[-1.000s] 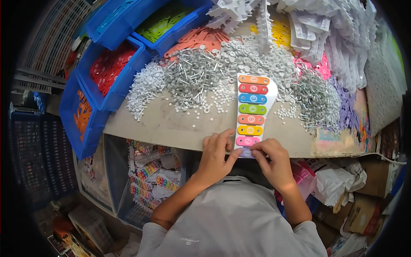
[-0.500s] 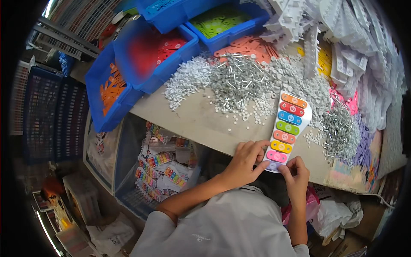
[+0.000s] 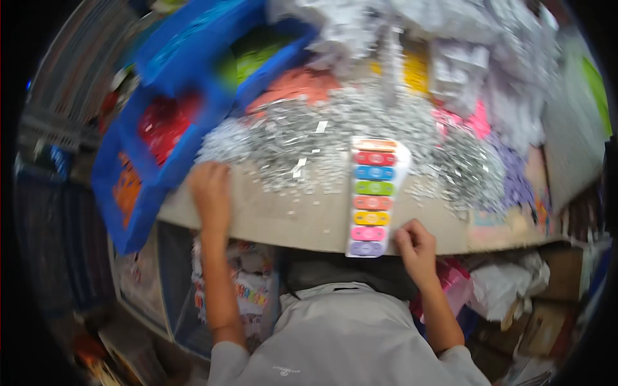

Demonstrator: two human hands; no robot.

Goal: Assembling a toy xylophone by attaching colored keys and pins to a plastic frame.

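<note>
My left hand (image 3: 211,190) is at the near edge of a pile of small white plastic pieces (image 3: 224,143). Its fingers point down and are smeared by motion, so their grip is unclear. On the table lies a white card (image 3: 400,157) with a column of coloured, numbered strips, from an orange one (image 3: 376,145) at the far end to a purple one (image 3: 365,249) at the near end. Just right of the card's near end, my right hand (image 3: 418,249) rests with fingers curled in. Nothing shows in it, and it appears apart from the card.
Blue bins (image 3: 138,212) at the left hold orange, red and green strips. Heaps of metal pins (image 3: 290,141) and white caps (image 3: 380,109) spread behind the card. White plastic parts (image 3: 463,71) are stacked at the back right. A tub of finished-looking cards (image 3: 248,289) stands below the table edge.
My left hand has let go of the card and moved left to the white pieces. The card now lies straighter on the table, and my right hand has come off it. The view has shifted.
</note>
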